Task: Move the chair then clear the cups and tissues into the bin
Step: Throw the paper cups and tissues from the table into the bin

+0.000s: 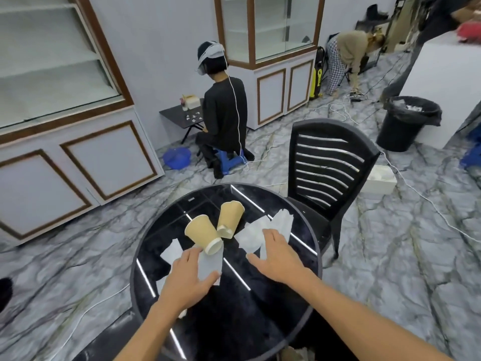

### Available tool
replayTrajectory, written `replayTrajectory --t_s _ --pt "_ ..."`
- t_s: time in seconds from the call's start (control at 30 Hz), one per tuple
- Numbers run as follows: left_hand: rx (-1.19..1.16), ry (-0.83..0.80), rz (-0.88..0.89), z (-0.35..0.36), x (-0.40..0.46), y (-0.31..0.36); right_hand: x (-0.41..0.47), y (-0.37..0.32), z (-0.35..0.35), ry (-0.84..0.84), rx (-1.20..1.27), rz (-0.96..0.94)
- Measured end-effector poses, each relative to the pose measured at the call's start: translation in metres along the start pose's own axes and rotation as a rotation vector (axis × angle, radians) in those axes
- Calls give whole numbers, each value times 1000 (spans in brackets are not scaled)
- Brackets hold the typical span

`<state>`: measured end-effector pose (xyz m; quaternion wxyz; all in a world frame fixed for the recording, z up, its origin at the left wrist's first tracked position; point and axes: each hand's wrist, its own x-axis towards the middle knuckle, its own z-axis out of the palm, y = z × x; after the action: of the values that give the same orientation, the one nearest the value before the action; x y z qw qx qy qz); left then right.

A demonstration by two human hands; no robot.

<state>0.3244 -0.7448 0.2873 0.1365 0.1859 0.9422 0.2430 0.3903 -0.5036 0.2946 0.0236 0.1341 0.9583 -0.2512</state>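
Two bare arms reach from the near edge over a round black counter (260,321) with a glossy top. The left hand (188,278) lies on a white tissue (209,267), fingers fairly straight on its left side and thumb spread across its near edge. The right hand (277,256) is spread wide with straight fingers, resting on a crumpled white tissue (251,237) to the right of the cups; whether it presses down cannot be told.

Two tan paper cups lie tipped over in the middle of the counter. The left cup (201,234) points its white rim toward the near side, over the tissue under the left hand. The right cup (230,217) lies just beside it, its mouth pointing to the far side. Another tissue (283,221) sits near the right edge, and a flat white tissue (171,252) lies left of the left hand.

A black slatted chair (328,165) stands at the far right side of the counter, its seat just beside the rim. A black bin (400,128) lined with a bag stands on the marble floor, well apart at the far right. A person in black sits on a blue stool (231,162) in the far middle.
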Motion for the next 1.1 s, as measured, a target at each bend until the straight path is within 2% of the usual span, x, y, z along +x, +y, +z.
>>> replayTrajectory --t_s 0.4,0.57,0.83,1.1 --pt "59 52 37 5 131 -17 142 -34 48 35 -19 91" --pt "74 128 45 13 160 -23 181 -45 68 73 -40 143" --pt "31 151 151 19 199 -50 211 -44 94 89 31 169" --pt "0 176 173 22 197 -51 216 -39 97 106 120 126"
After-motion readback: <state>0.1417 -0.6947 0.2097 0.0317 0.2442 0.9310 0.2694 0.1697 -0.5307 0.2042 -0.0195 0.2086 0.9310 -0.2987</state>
